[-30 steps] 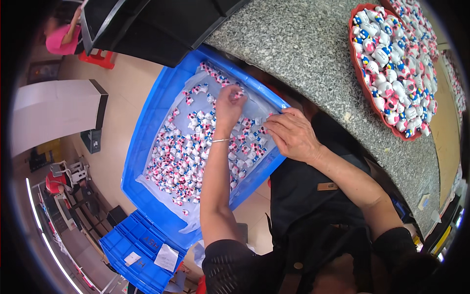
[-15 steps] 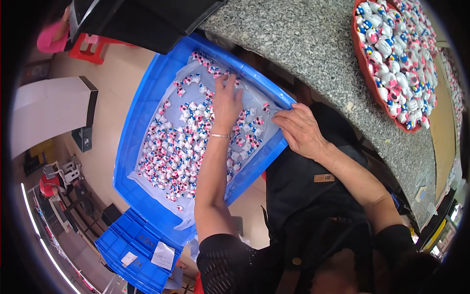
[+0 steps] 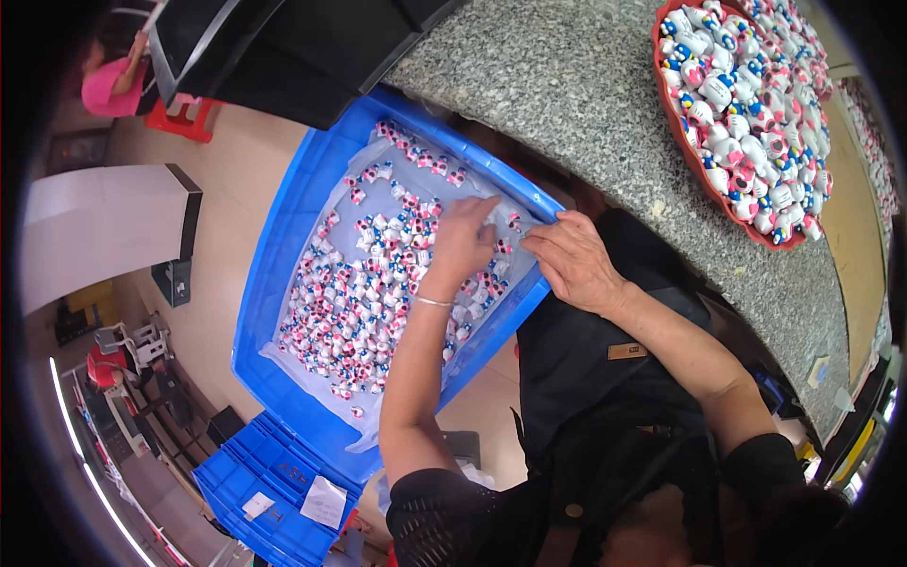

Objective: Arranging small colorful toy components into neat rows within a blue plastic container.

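A blue plastic crate (image 3: 253, 312) is lined with a thin whitish plastic sheet (image 3: 354, 420). Spread over the sheet are small white figurines (image 3: 350, 312) with pink and blue parts, heaped most thickly toward the near left. My left hand (image 3: 461, 244) is low over the figurines near the right side, its fingers apart and stretched toward the far right; nothing shows in them. At the crate's right corner my right hand (image 3: 576, 260) grips the rim, its fingertips over the inner edge on the sheet.
A red scalloped basin (image 3: 666, 104) heaped with similar figurines stands on the speckled granite counter (image 3: 557, 76) at right. Black boxes (image 3: 283, 57) sit beyond the crate. A blue lid flap (image 3: 274, 482) with paper labels hangs at the near left. A person in pink (image 3: 111, 87) is far left.
My left hand has drawn back from the far side of the crate toward the right corner. My right hand keeps its place. The whole view has shifted slightly.
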Demonstrator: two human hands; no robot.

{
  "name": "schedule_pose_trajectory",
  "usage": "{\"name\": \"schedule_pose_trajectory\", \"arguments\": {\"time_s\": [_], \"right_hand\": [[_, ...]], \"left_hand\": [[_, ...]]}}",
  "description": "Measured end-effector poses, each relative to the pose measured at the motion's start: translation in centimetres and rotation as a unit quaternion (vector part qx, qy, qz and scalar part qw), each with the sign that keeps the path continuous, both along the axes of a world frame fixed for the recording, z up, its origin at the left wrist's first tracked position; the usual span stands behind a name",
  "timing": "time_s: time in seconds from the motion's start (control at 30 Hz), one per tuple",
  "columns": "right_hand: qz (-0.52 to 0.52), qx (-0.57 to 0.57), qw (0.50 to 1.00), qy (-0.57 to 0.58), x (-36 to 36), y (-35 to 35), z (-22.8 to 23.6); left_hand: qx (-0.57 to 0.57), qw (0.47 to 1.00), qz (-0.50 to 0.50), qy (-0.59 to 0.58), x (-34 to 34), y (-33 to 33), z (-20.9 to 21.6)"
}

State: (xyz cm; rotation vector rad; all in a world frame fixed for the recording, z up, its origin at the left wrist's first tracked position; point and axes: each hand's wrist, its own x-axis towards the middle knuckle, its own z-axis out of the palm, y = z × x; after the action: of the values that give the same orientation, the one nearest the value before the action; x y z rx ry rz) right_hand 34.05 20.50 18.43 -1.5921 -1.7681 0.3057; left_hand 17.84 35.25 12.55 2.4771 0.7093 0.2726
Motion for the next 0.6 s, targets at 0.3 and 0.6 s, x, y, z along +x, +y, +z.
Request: {"name": "schedule_pose_trajectory", "arguments": {"time_s": [0.3,0.6], "right_hand": [[0.007,0.000,1.000,0.013,0.1,-0.1,-0.2],[0.002,-0.002,1.000,0.012,0.1,0.0,-0.1]], "left_hand": [[-0.370,0.860,0.262,-0.236,-0.3,1.5,-2.6],[-0.017,0.959,0.176,-0.222,2.0,2.1,-3.3]]}}
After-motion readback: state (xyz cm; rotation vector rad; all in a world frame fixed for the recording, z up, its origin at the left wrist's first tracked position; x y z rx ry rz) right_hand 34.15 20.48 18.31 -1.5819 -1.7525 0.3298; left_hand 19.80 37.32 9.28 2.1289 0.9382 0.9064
